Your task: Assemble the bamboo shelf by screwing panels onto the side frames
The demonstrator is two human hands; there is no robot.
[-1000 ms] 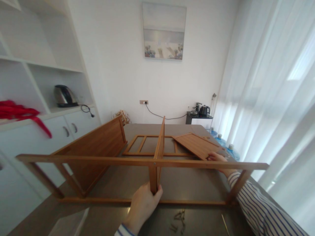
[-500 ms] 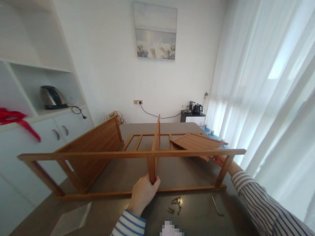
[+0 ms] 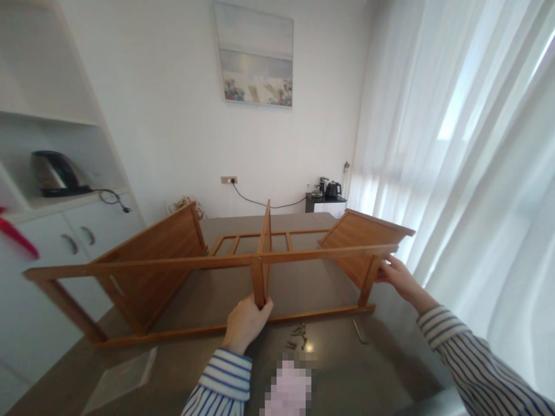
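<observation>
A wooden shelf frame [image 3: 186, 333] lies on its side on the table, with slatted wood on its far side. My left hand [image 3: 247, 322] is closed around the lower end of the middle shelf board [image 3: 258, 283], which stands upright between the rails. At the frame's right end, my right hand [image 3: 401, 281] grips the near edge of another wooden shelf board [image 3: 368, 234], its fingertips partly hidden by the end post. This board leans outward to the right. A third shelf board [image 3: 160, 254] stands tilted at the left.
Several screws [image 3: 298, 335] and a hex key [image 3: 359, 332] lie on the table [image 3: 347, 375] before the frame. A clear plastic bag [image 3: 124, 378] is at the front left. A kettle [image 3: 58, 173] stands in the left cabinet; curtains [image 3: 403, 144] hang at the right.
The right shelf board has swung up from a low slant to a steeper stance at the frame's end, and my right hand has risen with it. My left hand keeps its grip.
</observation>
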